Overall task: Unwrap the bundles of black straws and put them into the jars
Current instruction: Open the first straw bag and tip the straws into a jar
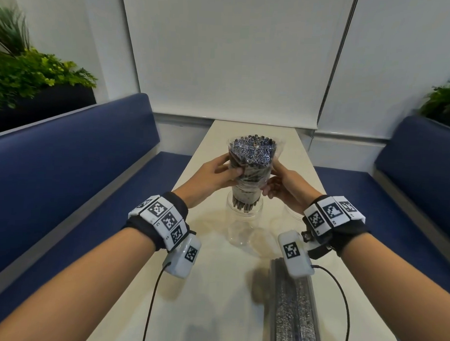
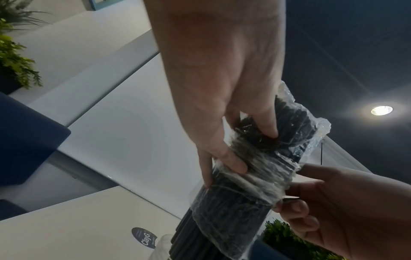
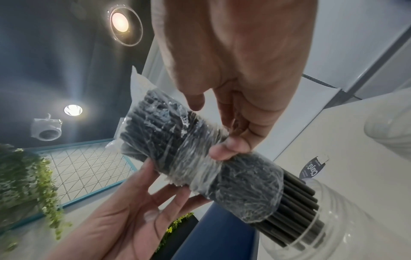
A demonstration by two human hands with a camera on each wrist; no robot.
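Note:
A bundle of black straws (image 1: 250, 158) in crinkled clear plastic wrap (image 3: 195, 154) stands upright between both hands over the table. Its bare lower ends (image 3: 298, 202) stick out of the wrap into the mouth of a clear jar (image 1: 243, 222). My left hand (image 1: 232, 174) grips the bundle's left side, thumb and fingers (image 2: 233, 163) on the wrap. My right hand (image 1: 270, 182) pinches the bunched wrap at mid-height, thumb (image 3: 231, 147) pressed onto it. A second wrapped bundle (image 1: 294, 308) lies flat on the table near me, right of centre.
A second clear jar (image 3: 391, 130) stands just right of the first, mostly hidden behind my right wrist in the head view. The narrow white table (image 1: 209, 284) runs between two blue benches (image 1: 65, 170). Planters sit behind both benches.

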